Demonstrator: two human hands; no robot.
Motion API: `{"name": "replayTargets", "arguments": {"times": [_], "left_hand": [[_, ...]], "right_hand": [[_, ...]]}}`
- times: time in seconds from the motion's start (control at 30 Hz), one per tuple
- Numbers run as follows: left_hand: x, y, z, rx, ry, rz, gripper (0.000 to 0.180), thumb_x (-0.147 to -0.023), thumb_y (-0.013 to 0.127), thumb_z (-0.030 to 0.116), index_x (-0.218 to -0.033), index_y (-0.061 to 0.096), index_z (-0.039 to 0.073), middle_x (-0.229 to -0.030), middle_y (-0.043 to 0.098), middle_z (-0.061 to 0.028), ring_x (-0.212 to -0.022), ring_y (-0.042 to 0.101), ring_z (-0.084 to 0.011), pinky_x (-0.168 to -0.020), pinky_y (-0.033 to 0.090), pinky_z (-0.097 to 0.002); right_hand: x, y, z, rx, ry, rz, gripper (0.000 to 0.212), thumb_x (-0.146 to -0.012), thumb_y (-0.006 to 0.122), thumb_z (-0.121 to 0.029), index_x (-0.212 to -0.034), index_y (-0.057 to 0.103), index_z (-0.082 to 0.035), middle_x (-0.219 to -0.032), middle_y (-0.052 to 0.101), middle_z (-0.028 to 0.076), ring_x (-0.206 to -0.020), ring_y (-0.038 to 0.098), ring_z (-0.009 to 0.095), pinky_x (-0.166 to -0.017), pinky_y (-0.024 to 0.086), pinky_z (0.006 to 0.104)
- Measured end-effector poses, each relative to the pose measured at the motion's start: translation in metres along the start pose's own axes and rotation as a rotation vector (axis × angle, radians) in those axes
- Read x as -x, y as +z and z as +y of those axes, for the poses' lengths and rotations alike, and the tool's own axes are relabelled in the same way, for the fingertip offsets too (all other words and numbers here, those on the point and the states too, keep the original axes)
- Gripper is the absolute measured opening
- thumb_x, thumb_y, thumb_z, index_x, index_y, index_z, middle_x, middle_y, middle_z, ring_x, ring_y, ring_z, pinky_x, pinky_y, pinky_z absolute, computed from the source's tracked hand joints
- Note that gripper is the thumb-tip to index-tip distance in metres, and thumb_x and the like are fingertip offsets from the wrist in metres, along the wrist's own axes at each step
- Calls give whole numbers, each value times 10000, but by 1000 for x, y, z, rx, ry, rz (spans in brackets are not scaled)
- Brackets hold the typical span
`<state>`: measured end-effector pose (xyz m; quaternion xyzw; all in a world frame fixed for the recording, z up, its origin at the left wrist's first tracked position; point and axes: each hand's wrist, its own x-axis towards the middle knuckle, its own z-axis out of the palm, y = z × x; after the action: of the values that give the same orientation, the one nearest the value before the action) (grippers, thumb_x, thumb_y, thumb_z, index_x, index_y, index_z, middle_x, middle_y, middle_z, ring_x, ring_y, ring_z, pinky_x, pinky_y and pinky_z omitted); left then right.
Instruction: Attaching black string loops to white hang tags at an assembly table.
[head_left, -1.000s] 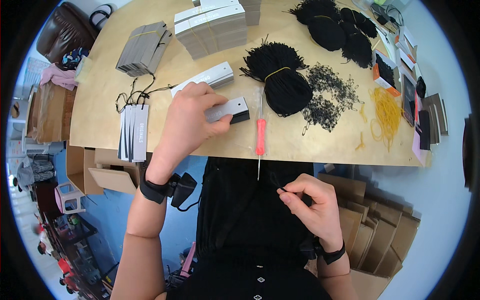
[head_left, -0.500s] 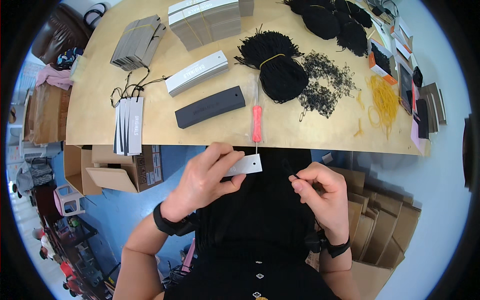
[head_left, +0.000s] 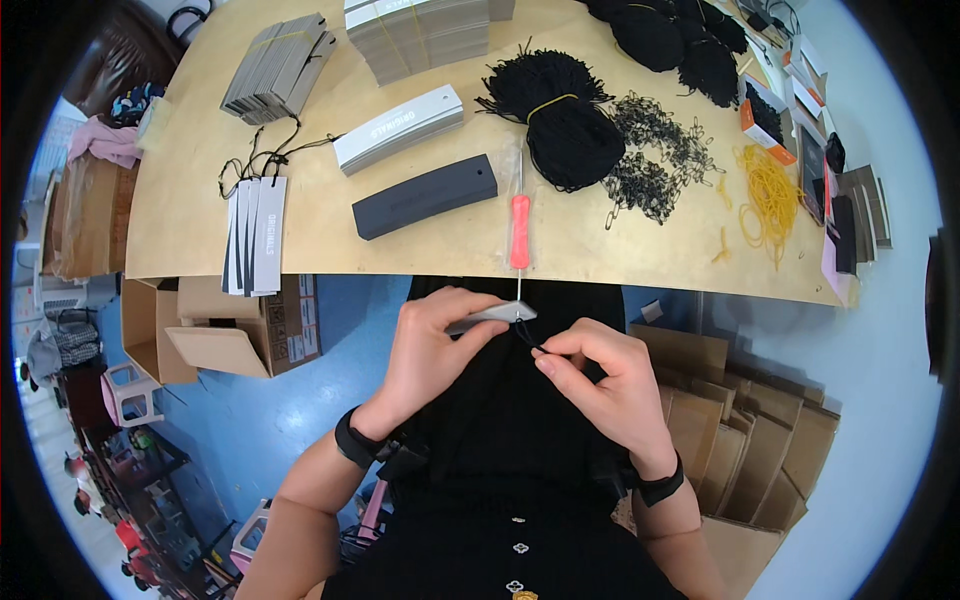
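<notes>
Just past the table's near edge, my left hand (head_left: 430, 340) pinches a grey-white hang tag (head_left: 490, 314) between thumb and fingers; whether it is one tag or several cannot be made out. My right hand (head_left: 605, 375) is closed on a looped black cord (head_left: 528, 337), whose end is at the tag's holed end. A red-handled hook tool (head_left: 520, 230) lies on the table, its thin metal shaft sticking out over the edge and meeting the tag there. Whether cord and shaft touch is too small to tell.
On the table (head_left: 330, 230) are a dark tag stack (head_left: 425, 197), a white tag stack (head_left: 400, 130), corded tags (head_left: 255, 235), a black cord bundle (head_left: 575, 140), small black pins (head_left: 655, 160) and yellow rubber bands (head_left: 770, 205). Cardboard boxes (head_left: 220, 335) stand below left.
My right hand has moved left, bringing the cord up to the tag. The tag has shifted slightly up and right and tilted, with its holed end now at the tool's shaft.
</notes>
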<state>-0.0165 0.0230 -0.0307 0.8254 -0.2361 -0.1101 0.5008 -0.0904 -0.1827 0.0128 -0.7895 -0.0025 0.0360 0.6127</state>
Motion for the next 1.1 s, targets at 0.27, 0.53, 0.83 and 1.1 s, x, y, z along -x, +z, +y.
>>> {"name": "replayTargets", "arguments": {"times": [0.27,0.53,0.83,1.1], "left_hand": [[-8,-2,-1,213,-109,-91,257,-827,747,12,-1080,705,12,-975,705,-113,-865,679,-207,-766,534,-289],[-4,2,-11,325,-137,-115,223,-839,752,10,-1056,701,-6,-958,697,-52,-882,638,-109,-804,489,-240],[-8,3,-11,449,-230,-121,211,-864,732,6,-1072,700,-6,-990,708,-35,-930,630,-83,-825,499,-237],[0,-6,-19,283,132,-218,212,-827,711,-40,-1033,721,12,-938,681,-90,-855,659,-192,-770,516,-284]], "right_hand": [[-6,5,34,118,168,47,112,-888,714,-82,-913,670,18,-785,655,96,-597,591,115,-547,450,262],[7,1,19,20,110,14,86,-888,719,-61,-919,683,11,-785,637,65,-610,570,95,-553,436,242],[-10,11,33,35,111,44,105,-900,714,-87,-927,685,10,-759,640,58,-613,571,72,-548,435,229],[1,13,36,-141,362,-109,146,-929,704,-150,-937,705,-5,-702,691,40,-544,615,60,-488,457,204]]}}
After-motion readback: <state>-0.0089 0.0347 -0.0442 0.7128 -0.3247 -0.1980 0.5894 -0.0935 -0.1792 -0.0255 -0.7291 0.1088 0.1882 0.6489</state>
